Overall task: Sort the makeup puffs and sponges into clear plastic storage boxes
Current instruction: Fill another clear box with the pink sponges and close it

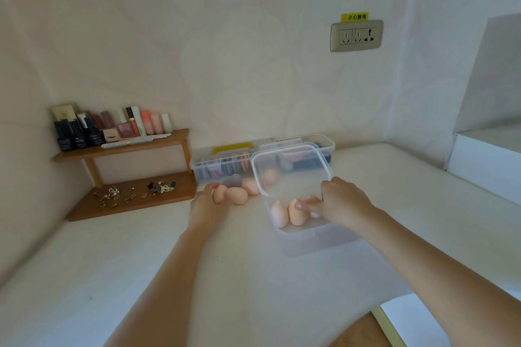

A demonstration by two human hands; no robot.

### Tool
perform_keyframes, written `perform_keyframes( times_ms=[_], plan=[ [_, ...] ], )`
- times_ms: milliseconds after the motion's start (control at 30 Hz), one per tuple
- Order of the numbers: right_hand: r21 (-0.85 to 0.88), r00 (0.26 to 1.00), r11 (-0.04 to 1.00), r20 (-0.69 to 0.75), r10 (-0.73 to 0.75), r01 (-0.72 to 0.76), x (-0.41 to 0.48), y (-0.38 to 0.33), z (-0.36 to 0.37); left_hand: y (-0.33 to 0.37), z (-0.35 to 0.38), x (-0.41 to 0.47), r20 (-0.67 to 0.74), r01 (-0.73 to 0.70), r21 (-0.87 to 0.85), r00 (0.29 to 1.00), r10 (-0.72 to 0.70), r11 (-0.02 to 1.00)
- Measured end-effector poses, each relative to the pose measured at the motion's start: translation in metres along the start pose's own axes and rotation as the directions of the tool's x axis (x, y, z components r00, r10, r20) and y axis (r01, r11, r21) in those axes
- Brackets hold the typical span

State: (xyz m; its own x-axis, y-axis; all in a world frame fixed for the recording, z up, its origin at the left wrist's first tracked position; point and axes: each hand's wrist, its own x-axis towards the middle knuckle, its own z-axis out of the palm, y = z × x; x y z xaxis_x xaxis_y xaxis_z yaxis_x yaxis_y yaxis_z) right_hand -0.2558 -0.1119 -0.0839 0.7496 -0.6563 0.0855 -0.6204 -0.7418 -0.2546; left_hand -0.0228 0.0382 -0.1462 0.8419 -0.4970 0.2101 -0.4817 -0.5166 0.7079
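While reaching far over the desk [112, 262], left hand [207, 201]: gripped a peach sponge [219, 195] left of the clear box [310, 238].
Right hand [342, 200]: fingers curled among boxed sponges [296, 217]; grip could not be told.
Loose sponges [239, 196]: just left of the box.

Clear plastic box [307, 236], wooden shelf [127, 148]

clear box [310, 239], peach sponges [296, 215] upright inside
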Motion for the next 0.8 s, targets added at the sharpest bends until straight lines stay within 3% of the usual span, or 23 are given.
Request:
perform_keyframes(
  times_ms=[67,200,333,433,500,533,600,667,733,800],
  plan=[
    [0.014,1.0,1.0,-0.006,0.0,0.0,0.0,0.0,0.0,0.0,0.004,-0.002,-0.039,0.022,-0.018,0.999,-0.023,1.0],
    [0.035,1.0,0.999,-0.025,-0.005,0.006,-0.002,0.0,0.0,0.011,0.0,-0.001,-0.095,0.135,-0.217,0.983,-0.159,0.967],
    [0.039,1.0,0.999,-0.031,-0.003,0.004,-0.002,0.0,0.001,0.035,-0.019,0.005,-0.002,0.278,-0.539,0.944,-0.331,0.795],
    [0.081,0.998,0.997,-0.055,0.0,0.004,-0.002,0.001,0.001,0.068,-0.037,-0.006,0.227,0.257,-0.749,0.965,-0.128,0.61],
    [0.129,0.996,0.992,-0.083,0.018,-0.007,-0.003,0.001,0.002,0.088,-0.049,-0.022,0.379,0.276,-0.831,0.917,0.127,0.484],
    [0.15,0.995,0.989,-0.093,0.03,-0.016,-0.004,0.001,0.002,0.095,-0.053,-0.027,0.435,0.288,-0.834,0.868,0.239,0.471],
    [0.181,0.994,0.983,-0.097,0.044,-0.026,-0.003,0.002,0.003,0.107,-0.057,-0.037,0.522,0.293,-0.799,0.772,0.363,0.526],
    [0.208,0.995,0.978,-0.088,0.046,-0.027,-0.001,0.002,0.003,0.117,-0.057,-0.044,0.579,0.25,-0.732,0.718,0.386,0.634],
    [0.224,0.996,0.974,-0.082,0.048,-0.028,-0.001,0.002,0.002,0.125,-0.057,-0.052,0.617,0.124,-0.597,0.703,0.355,0.792],
    [0.219,0.996,0.975,-0.074,0.044,-0.027,-0.001,0.002,0.001,0.132,-0.056,-0.059,0.625,-0.089,-0.392,0.705,0.336,0.916]
  ],
)
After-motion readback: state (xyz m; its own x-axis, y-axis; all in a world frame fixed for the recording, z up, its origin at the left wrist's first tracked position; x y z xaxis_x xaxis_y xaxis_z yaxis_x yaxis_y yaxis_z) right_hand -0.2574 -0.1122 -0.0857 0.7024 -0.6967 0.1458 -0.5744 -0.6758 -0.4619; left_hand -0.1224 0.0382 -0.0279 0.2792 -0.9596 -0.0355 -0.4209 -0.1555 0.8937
